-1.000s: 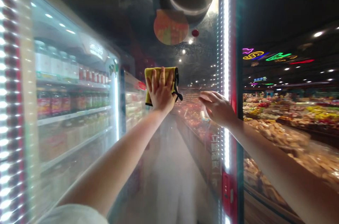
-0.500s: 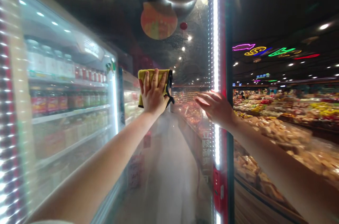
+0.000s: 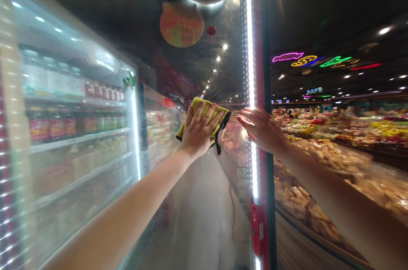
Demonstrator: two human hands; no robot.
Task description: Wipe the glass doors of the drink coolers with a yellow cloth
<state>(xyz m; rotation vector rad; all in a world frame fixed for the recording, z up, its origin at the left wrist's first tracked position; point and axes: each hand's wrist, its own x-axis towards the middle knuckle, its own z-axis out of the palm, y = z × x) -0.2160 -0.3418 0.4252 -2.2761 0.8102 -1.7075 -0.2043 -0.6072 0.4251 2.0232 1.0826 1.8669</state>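
Note:
My left hand (image 3: 198, 133) presses a folded yellow cloth (image 3: 219, 115) with dark edging against the glass door (image 3: 197, 202) ahead of me. Its fingers are spread over the cloth, which sits tilted, a dark corner hanging at its right. On the right, my right hand (image 3: 263, 129) lies against the red door frame (image 3: 262, 176), across the lit LED strip (image 3: 250, 49). Those fingers are stretched out to the left and hold nothing I can see. Whether any fingertip touches the glass, I cannot tell.
Bottles on shelves (image 3: 79, 136) appear at the left, in or through the glass. A round orange sticker (image 3: 181, 25) is high on the pane. Beyond the frame at the right lie heaps of packaged food (image 3: 318, 163); coloured neon signs (image 3: 334, 61) hang above.
My left hand and the cloth have moved right and down across the glass, and the cloth has turned clockwise. My right hand has stayed at the frame. The view has shifted slightly.

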